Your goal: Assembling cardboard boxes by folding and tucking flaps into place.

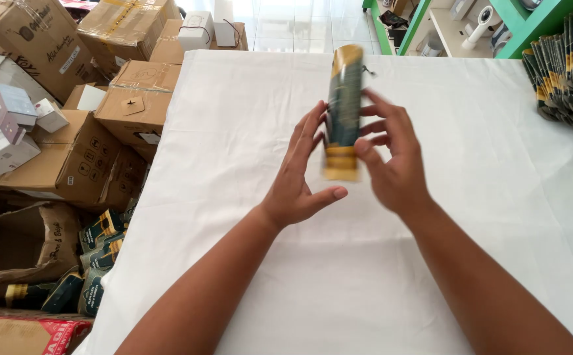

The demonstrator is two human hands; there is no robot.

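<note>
Single head-worn view, angled steeply down and forward, close above the table (470, 197); fingers (306, 135) mid-frame, cardboard boxes (76, 158) left of them, green shelving (529, 23) beyond right.
</note>
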